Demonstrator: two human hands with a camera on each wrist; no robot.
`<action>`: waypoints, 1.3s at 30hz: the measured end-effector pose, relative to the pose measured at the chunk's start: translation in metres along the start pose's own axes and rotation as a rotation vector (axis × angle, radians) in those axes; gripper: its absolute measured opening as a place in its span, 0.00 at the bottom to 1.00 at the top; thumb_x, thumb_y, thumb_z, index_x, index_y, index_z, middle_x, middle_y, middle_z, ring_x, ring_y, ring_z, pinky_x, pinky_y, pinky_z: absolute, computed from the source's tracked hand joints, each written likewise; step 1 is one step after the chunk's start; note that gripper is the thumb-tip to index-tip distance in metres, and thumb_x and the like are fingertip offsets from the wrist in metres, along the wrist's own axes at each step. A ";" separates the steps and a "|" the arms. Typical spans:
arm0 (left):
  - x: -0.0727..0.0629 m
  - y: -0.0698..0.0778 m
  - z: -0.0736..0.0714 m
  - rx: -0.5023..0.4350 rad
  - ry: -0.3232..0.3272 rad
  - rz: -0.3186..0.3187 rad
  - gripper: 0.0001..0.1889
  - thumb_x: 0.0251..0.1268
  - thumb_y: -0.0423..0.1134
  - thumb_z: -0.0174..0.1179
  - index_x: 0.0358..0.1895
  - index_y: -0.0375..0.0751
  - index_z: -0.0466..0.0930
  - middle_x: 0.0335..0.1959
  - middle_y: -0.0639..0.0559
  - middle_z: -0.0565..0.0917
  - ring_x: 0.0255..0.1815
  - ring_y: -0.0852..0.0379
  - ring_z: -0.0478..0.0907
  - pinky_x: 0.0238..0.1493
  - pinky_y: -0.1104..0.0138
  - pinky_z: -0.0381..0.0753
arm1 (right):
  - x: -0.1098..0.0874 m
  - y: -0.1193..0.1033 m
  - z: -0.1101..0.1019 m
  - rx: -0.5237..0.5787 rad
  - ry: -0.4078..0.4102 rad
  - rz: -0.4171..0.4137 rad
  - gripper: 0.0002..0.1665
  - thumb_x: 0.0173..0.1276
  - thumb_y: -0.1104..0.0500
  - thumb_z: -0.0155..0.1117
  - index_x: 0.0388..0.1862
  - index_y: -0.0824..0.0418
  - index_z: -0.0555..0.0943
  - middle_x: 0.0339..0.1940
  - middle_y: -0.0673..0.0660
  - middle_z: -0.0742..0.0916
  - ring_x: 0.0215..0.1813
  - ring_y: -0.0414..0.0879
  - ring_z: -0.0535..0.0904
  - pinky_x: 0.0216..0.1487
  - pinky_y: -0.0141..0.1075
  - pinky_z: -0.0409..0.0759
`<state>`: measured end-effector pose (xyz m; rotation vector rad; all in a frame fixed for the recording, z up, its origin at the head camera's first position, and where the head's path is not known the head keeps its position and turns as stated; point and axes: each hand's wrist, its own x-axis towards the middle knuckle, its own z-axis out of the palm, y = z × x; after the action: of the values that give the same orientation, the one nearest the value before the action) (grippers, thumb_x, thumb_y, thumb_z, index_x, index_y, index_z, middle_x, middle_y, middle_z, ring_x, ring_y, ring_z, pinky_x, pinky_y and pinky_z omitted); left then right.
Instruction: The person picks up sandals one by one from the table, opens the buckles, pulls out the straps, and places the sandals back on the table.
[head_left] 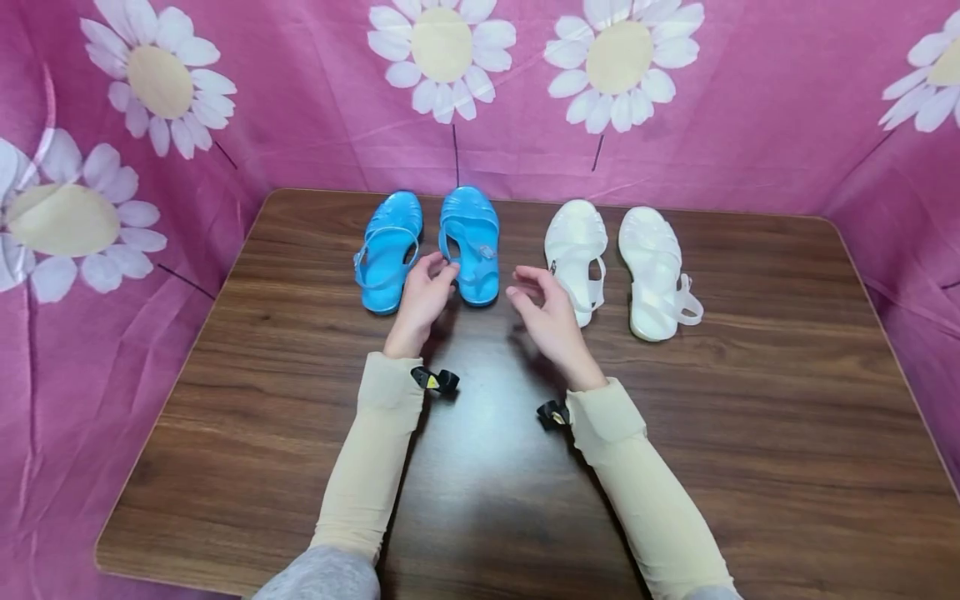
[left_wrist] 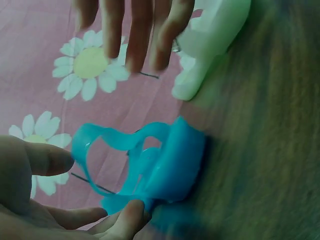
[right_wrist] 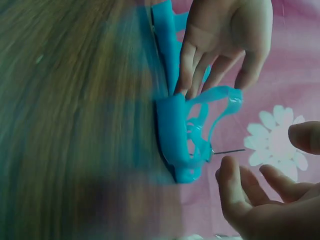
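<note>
A pair of blue strappy sandals stands on the table: a left one (head_left: pixel 384 271) and a right one (head_left: pixel 480 283). Between them my left hand (head_left: pixel 426 298) has its fingertips beside the inner strap of the right blue sandal, loosely bent. That sandal's heel (left_wrist: pixel 182 165) faces the hand in the left wrist view, the thumb apart from its strap. My right hand (head_left: pixel 553 321) hovers between the right blue sandal and the nearer white sandal (head_left: pixel 576 229), partly covering the latter. Its relaxed fingers (right_wrist: pixel 231 175) hold nothing.
Another white sandal (head_left: pixel 648 250) stands farther right, its strap sticking out sideways. The brown wooden table (head_left: pixel 765 433) meets a pink cloth (head_left: pixel 315 100) with large daisies at its back edge. Black wrist cameras (head_left: pixel 437 381) sit on both cuffs.
</note>
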<state>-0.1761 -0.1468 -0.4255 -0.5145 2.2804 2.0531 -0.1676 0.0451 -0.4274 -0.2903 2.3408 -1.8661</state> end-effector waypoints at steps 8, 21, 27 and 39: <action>0.004 -0.011 0.007 -0.083 -0.054 -0.054 0.28 0.75 0.43 0.49 0.73 0.36 0.57 0.68 0.40 0.69 0.66 0.50 0.71 0.64 0.59 0.73 | 0.017 0.011 0.015 0.040 -0.028 0.149 0.34 0.72 0.54 0.56 0.72 0.65 0.61 0.71 0.63 0.70 0.70 0.54 0.69 0.68 0.46 0.70; 0.006 -0.011 0.008 -0.143 -0.081 -0.069 0.30 0.74 0.43 0.50 0.73 0.36 0.55 0.70 0.41 0.69 0.67 0.49 0.70 0.64 0.57 0.74 | 0.026 0.018 0.022 0.137 -0.099 0.207 0.39 0.72 0.54 0.57 0.75 0.64 0.55 0.75 0.62 0.65 0.70 0.51 0.70 0.64 0.44 0.74; 0.009 -0.011 0.005 -0.160 -0.079 -0.077 0.30 0.74 0.42 0.50 0.73 0.36 0.55 0.69 0.41 0.69 0.66 0.48 0.71 0.63 0.57 0.74 | 0.029 0.016 0.021 0.151 -0.145 0.198 0.40 0.72 0.54 0.58 0.76 0.63 0.54 0.76 0.61 0.64 0.69 0.51 0.71 0.63 0.43 0.76; 0.010 -0.010 0.002 -0.157 -0.078 -0.095 0.31 0.73 0.43 0.52 0.74 0.39 0.54 0.69 0.43 0.70 0.65 0.49 0.71 0.62 0.57 0.75 | 0.031 0.015 0.019 0.147 -0.181 0.201 0.40 0.71 0.53 0.59 0.76 0.61 0.54 0.75 0.61 0.65 0.69 0.51 0.71 0.63 0.44 0.76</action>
<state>-0.1829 -0.1479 -0.4375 -0.5283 2.0224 2.1759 -0.1942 0.0231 -0.4456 -0.1904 2.0222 -1.8211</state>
